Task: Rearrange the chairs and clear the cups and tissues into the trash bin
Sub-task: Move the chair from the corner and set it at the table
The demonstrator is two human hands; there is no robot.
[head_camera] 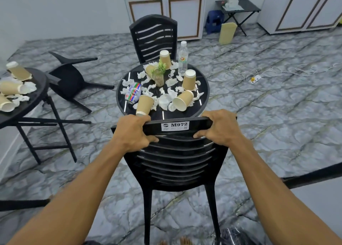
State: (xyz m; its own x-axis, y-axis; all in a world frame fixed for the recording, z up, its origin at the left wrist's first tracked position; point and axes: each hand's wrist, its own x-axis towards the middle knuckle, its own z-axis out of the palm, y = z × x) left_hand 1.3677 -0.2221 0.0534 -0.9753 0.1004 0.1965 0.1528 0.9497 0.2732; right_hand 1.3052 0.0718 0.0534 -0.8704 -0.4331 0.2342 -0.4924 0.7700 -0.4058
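At the near edge of the round black bench (pixel 202 94), a black slatted chair (pixel 175 157) stands upright with its back toward the camera, and both hands grip its top rail: left hand (pixel 133 131) and right hand (pixel 221 127) are each closed around a corner. Brown paper cups (pixel 189 80) and crumpled tissues (pixel 171 82) litter the bench around a small plant (pixel 159 74), a crushed can (pixel 133 93) and a water bottle (pixel 182 58). Another chair (pixel 71 78) lies toppled on the marble floor (pixel 277 126) to the left.
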